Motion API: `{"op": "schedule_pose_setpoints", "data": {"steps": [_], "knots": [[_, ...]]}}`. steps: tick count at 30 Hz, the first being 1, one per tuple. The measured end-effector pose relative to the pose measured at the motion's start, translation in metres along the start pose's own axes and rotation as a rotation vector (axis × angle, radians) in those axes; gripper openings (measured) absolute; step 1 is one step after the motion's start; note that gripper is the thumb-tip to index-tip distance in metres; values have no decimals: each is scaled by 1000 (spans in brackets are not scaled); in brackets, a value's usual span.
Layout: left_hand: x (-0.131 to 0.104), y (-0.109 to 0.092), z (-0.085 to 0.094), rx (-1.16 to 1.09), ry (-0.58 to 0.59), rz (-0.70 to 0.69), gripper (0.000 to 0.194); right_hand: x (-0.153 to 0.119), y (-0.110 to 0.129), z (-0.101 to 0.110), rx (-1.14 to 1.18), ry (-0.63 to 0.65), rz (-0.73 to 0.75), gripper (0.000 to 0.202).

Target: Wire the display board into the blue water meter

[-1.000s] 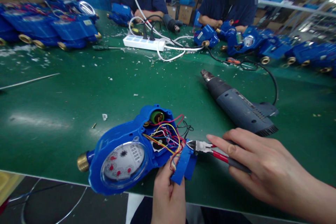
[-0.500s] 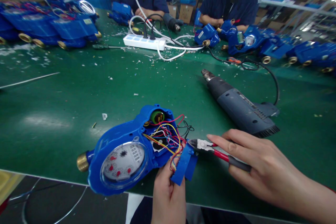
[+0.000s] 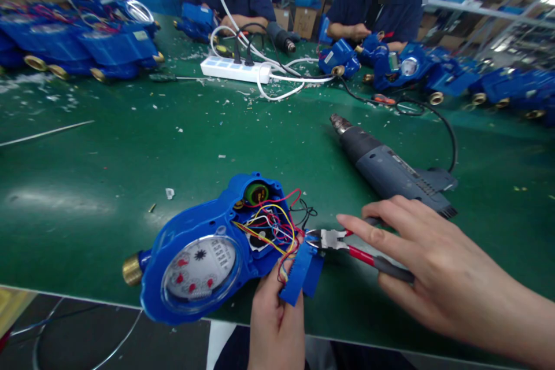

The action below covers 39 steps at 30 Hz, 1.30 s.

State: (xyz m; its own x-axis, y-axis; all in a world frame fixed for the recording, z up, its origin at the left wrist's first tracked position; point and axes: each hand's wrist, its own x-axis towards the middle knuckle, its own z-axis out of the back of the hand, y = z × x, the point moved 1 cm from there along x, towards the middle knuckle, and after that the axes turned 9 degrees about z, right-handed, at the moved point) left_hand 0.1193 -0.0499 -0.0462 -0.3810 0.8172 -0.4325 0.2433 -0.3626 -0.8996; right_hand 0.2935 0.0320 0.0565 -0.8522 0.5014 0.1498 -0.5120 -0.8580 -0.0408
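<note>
A blue meter (image 3: 186, 214) with a round dial, a brass fitting and an open compartment of coloured wires lies near the table's front edge. My left hand (image 3: 277, 315) grips a small blue plastic part (image 3: 299, 274) at the meter's right side, with wires running to it. My right hand (image 3: 433, 260) holds red-and-grey cutting pliers (image 3: 359, 254). Their jaws are at the upper edge of the blue part, beside the wires; whether they touch a wire I cannot tell.
A heat gun (image 3: 381, 167) lies behind my right hand, its cord running back. Farther off are a white power strip (image 3: 236, 69), a screwdriver (image 3: 162, 77), rows of blue meters (image 3: 117, 49) and two people across the green table (image 3: 151, 133).
The pliers' handles are spread wider and their jaws have moved onto the blue part's upper edge. The fingers of my right hand have opened out somewhat. The whole view has shifted slightly.
</note>
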Motion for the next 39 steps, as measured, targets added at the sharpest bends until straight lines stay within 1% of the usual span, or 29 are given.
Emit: {"op": "schedule_pose_setpoints", "data": {"steps": [4,7,13,18,23,28,32,34,36,37,39], "knots": [[0,0,0,11,-13,-18,27,8,1,6,-69,-22,53,45],[0,0,0,22,-10,-30,28,10,1,7,-75,-27,70,43],[-1,0,0,4,-6,-24,29,2,2,2,-38,-43,41,43],[-1,1,0,-12,-4,-4,33,1,0,1,-36,-39,71,39],[-1,-1,0,-21,-14,5,31,2,-3,-1,-10,-40,70,36],[-1,-1,0,-31,-12,18,33,4,-3,-5,126,-55,21,39],[0,-2,0,-34,2,3,31,0,-5,-9,234,-66,-97,46],[0,-3,0,-47,10,-5,30,-3,-7,-12,215,-40,-145,54],[0,-3,0,-61,13,4,30,-7,-8,-14,130,11,-164,60],[0,-3,0,-65,13,12,30,-8,-8,-15,86,32,-170,59],[0,-2,0,-65,10,24,29,-11,-8,-16,32,34,-178,50]]}}
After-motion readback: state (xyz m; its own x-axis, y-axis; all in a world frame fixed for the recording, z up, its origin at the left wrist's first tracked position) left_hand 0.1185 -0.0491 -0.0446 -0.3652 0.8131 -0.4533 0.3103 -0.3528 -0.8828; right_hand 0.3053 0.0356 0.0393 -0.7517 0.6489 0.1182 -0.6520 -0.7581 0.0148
